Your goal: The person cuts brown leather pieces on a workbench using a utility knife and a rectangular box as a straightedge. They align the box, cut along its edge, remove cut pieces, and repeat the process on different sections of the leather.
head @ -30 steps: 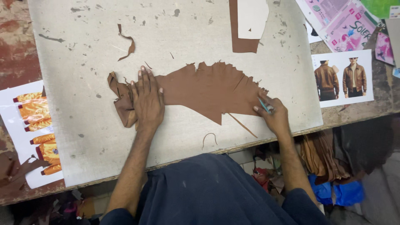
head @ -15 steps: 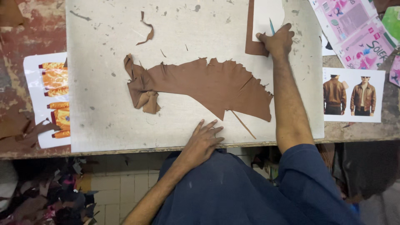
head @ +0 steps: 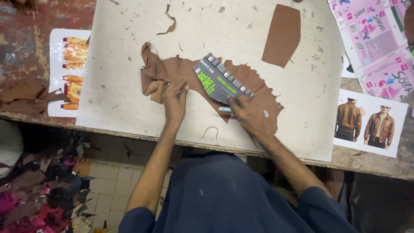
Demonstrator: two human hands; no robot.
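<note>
A ragged piece of brown leather (head: 254, 84) lies spread on a pale, scuffed cutting board (head: 120, 86). My left hand (head: 174, 100) presses flat on the leather's crumpled left end, fingers apart. My right hand (head: 248, 114) grips a dark card pattern piece (head: 220, 80) with green print, laying it on the leather. A slim light-blue tool (head: 225, 109) is also pinched in that hand. A cut brown leather panel (head: 282, 34) rests apart at the board's upper right.
Printed sheets lie around the board: jacket photos (head: 368, 123) at right, pink packaging sheets (head: 379, 43) at upper right, an orange-printed sheet (head: 69, 69) at left. A thin leather strip (head: 169, 23) lies at the top. Leather scraps (head: 30, 92) sit at left; colourful offcuts (head: 39, 190) cover the floor.
My right hand came back from the board's upper right, bringing the card pattern onto the leather. My left hand rose from the board's near edge onto the leather's left end.
</note>
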